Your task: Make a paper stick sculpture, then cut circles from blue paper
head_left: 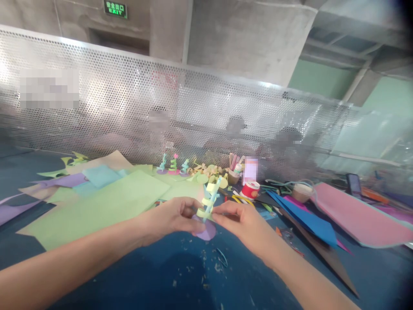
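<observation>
Head view: our left hand [184,216] holds the purple disc [207,231], our right hand [242,220] pinches yellow paper [202,213]; probably adjusting it, we next need gentleness.

Between the left hand [182,216] and the right hand [243,219], a paper spiral [207,202] is showing pale yellow around a light blue stem [213,196], with a lilac disc [206,231] at its foot. Beyond the left hand, a large sheet [106,211] is showing light green. Beyond the right hand, a cup [250,190] is showing red and white. Beneath both hands, the table [145,280] is showing dark blue.
</observation>
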### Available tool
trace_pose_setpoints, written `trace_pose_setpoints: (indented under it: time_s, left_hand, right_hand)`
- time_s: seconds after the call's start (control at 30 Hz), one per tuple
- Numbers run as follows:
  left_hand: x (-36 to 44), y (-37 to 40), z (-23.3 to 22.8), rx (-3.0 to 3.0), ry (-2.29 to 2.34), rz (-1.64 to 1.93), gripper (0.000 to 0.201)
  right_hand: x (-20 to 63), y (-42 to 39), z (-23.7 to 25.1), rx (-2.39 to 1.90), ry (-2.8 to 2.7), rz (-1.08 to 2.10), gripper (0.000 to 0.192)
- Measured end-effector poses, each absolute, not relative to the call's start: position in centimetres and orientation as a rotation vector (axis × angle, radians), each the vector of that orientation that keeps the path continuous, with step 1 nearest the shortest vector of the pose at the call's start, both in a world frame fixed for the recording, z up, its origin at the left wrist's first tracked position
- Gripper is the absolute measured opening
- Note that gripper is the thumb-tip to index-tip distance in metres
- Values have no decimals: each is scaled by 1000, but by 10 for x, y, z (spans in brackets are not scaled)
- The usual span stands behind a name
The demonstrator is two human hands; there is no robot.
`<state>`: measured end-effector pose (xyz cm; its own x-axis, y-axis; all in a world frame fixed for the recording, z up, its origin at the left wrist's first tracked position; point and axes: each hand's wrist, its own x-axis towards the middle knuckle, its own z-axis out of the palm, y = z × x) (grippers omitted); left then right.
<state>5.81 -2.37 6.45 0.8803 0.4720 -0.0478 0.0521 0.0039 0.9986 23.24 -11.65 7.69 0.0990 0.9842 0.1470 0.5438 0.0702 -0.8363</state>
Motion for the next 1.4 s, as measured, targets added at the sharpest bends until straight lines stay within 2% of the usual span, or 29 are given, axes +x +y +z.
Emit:
trace_pose_setpoints:
  time_s: [0.4, 0.77, 1.13, 1.27, 1.4]
  left_hand:
    - [54, -20, 63, 1516, 426, 342, 41]
    - [54, -20, 63, 1512, 433, 334, 40]
    - [55, -20, 61, 1489, 491, 336, 51]
    - [54, -22, 63, 1426, 449, 358, 47]
    - [54, -26, 70, 1245, 404, 417, 41]
  right_hand:
    - [226, -116, 77, -1532, -1514, 786, 14]
    - [224, -117, 81, -1542, -1506, 813, 12]
    - [220, -120, 80, -1572, -1533, 795, 14]
    - [217, -117, 78, -1559, -1494, 786, 10]
    - [218, -112, 74, -1480, -1395, 777, 14]
